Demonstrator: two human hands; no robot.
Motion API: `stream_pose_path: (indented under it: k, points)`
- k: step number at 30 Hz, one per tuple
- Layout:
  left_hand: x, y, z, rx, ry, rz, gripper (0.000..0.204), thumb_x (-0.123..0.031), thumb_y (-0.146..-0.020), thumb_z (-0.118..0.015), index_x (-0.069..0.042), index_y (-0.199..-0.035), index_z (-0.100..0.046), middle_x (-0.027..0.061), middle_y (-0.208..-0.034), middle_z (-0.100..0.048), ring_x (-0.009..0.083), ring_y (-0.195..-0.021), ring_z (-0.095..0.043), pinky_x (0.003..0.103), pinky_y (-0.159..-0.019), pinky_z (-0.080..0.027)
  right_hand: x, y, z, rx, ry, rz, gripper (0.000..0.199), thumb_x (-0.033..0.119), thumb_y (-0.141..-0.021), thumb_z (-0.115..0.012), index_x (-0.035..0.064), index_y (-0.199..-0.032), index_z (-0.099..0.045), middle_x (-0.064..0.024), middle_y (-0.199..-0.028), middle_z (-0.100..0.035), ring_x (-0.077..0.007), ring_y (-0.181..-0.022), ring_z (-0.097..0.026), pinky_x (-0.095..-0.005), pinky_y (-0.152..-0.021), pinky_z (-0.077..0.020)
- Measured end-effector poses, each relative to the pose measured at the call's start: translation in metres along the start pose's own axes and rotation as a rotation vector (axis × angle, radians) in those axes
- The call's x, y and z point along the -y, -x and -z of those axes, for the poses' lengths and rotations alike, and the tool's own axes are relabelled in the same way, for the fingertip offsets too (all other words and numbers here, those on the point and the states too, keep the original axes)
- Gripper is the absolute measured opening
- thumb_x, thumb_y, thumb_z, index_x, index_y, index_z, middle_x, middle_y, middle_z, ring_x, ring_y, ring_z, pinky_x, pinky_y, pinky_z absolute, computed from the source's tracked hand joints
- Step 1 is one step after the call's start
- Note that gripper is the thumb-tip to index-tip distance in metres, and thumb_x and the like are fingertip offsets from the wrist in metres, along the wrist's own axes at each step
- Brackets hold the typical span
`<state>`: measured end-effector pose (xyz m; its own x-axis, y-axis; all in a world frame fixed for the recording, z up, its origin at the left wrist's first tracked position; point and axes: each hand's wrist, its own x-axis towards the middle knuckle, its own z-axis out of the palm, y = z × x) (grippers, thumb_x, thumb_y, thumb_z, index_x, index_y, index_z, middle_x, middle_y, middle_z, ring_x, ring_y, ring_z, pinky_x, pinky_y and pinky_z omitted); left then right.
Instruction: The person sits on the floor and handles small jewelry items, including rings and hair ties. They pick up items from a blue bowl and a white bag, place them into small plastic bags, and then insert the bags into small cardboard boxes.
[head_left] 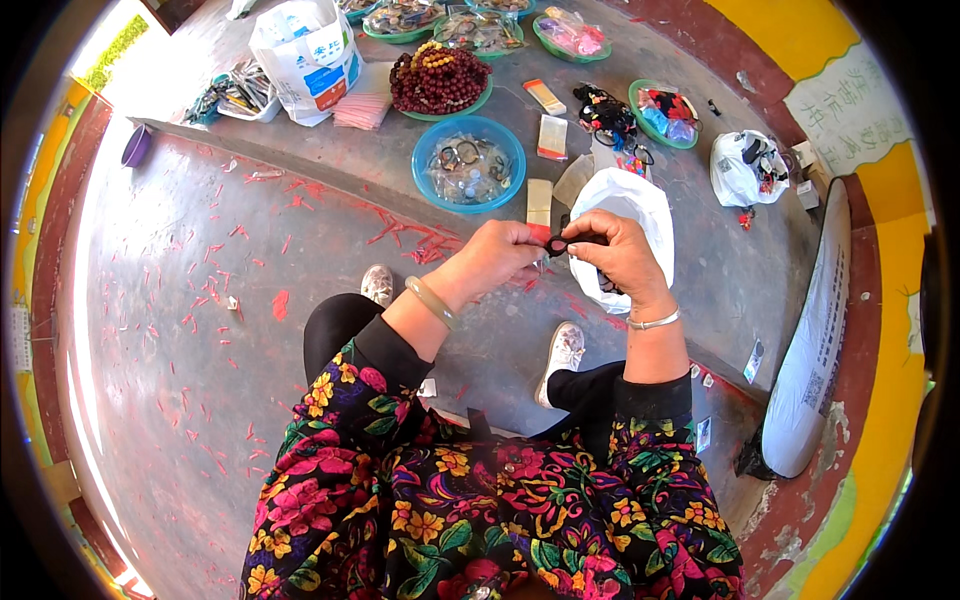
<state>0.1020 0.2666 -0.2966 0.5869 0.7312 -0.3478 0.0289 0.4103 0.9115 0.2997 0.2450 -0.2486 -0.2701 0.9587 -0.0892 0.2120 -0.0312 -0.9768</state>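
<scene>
In front of me, a small black looped band (pixel 557 246) with a ring-shaped end is held between both hands. My left hand (pixel 492 262), with a pale bangle on its wrist, is closed, its fingertips pinching at the band's left side. The band's right part runs into the closed fingers of my right hand (pixel 618 252), which wears a silver bangle. Just beneath that hand stands an open white plastic bag (pixel 652 215), with dark items partly showing inside. What else the fingers may cover is hidden.
A blue basin (pixel 516 170) holds small clear packets and rings. Behind it, dark red beads (pixel 440 80) fill a green tray. A white bag (pixel 308 60) stands far left; another, stuffed bag (pixel 745 165) sits right. A long wrapped roll (pixel 810 350) lies along the right wall. Red scraps litter the floor.
</scene>
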Motion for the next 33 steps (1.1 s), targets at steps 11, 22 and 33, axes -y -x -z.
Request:
stream_pose_path:
  k: [11,22,33]
  points:
    - [-0.009,0.009,-0.006,0.091,0.022,0.004,0.032,-0.006,-0.085,-0.059,0.000,-0.116,-0.056,0.0052,-0.098,-0.062,0.0120,-0.082,-0.062,0.024,-0.072,-0.052,0.001,0.000,-0.006,0.028,0.120,0.112,0.012,-0.003,-0.072,-0.063,0.0000,-0.083,-0.067,-0.0036,-0.078,-0.062,-0.0111,-0.072,-0.058,-0.0233,-0.067,-0.0454]
    - [-0.011,0.009,-0.007,-0.009,-0.069,-0.008,0.024,-0.008,-0.085,-0.059,0.000,-0.108,-0.060,0.0054,-0.093,-0.063,0.0127,-0.075,-0.064,0.022,-0.059,-0.050,0.014,0.002,-0.020,-0.020,0.206,0.124,0.024,-0.005,-0.069,-0.063,0.0018,-0.093,-0.062,-0.0033,-0.083,-0.060,-0.0121,-0.083,-0.057,-0.0251,-0.072,-0.0463]
    - [0.002,0.000,-0.004,0.025,0.155,-0.023,0.023,-0.005,-0.087,-0.055,0.007,-0.107,-0.058,0.0088,-0.099,-0.060,0.0146,-0.088,-0.060,0.029,-0.075,-0.055,-0.001,-0.001,-0.006,-0.060,0.105,0.091,0.013,-0.003,-0.074,-0.064,-0.0007,-0.087,-0.067,-0.0016,-0.079,-0.059,-0.0086,-0.071,-0.054,-0.0223,-0.065,-0.0443]
